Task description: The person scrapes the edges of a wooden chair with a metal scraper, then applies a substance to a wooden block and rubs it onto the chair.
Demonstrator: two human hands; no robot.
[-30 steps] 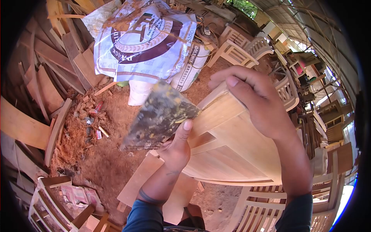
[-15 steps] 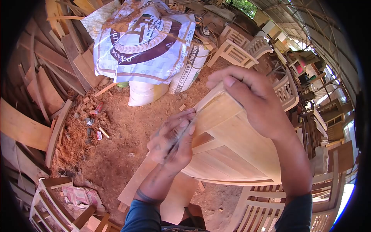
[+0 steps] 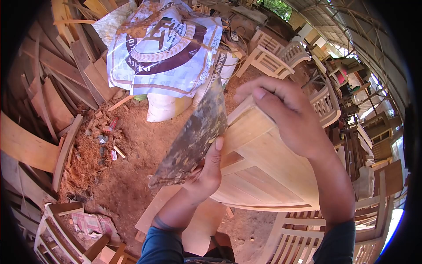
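A: What do the left fingers have?

B: The left hand [image 3: 203, 177] grips a dark sheet [image 3: 195, 134], mottled and flat, with the thumb laid on its near face and the other fingers mostly hidden behind. It stands tilted: the far tip rises above those fingers, and the lower corner sticks out to their left.

A: And the right fingers?

B: The right hand [image 3: 293, 115] clasps the upper corner of a pale wooden panel [image 3: 263, 169]. Its thumb rests on the near side while the fingers bend across the top edge. The panel spreads below them, reaching across towards the left thumb.

A: Do sheet and panel touch?

B: The sheet's right edge runs up close to the panel's left edge, just above the left thumb; from this angle I can't be sure they meet.

A: What lies farther off?

B: Beyond the left fingers, a printed cover [image 3: 162, 55] drapes above a white sack [image 3: 165, 108]. Beyond the right fingers stand pale chairs [image 3: 270, 57].

A: And out to the left?

B: Well apart from the left fingers, a heap of shavings [image 3: 83, 174] lies on the earth floor [image 3: 140, 141], near loose boards [image 3: 55, 112]. A checked cloth [image 3: 93, 223] lies lower down, left of those fingers too.
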